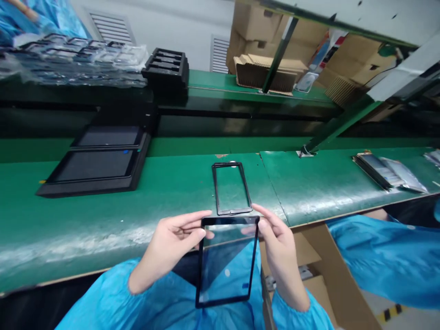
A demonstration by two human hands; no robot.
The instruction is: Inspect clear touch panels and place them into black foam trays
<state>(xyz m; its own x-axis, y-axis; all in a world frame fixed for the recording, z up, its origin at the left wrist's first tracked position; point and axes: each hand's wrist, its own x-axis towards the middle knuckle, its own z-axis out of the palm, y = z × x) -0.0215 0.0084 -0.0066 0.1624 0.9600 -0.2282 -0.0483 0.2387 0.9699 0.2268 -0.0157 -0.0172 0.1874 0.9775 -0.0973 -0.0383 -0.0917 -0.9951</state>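
Observation:
Between my hands is a clear glass panel with a black border [227, 270], tilted over my lap in front of the bench edge. My left hand [172, 243] pinches its upper left corner, thumb on the near face. At the upper right corner, my right hand [277, 243] grips it in the same way. Through the glass I see fingertips behind it and the blue sleeves and gown below. A small blue mark shows near its lower right corner. Just beyond the panel, thin black frames [216, 190] lie stacked on the green bench.
A black foam tray [92, 185] with dark screens lies at left. Wrapped panels [79, 59] and black holders [167, 64] stand on the shelf. More panels [388, 172] lie at right, near a co-worker's blue sleeve [388, 256]. An open cardboard box [343, 275] is below the bench.

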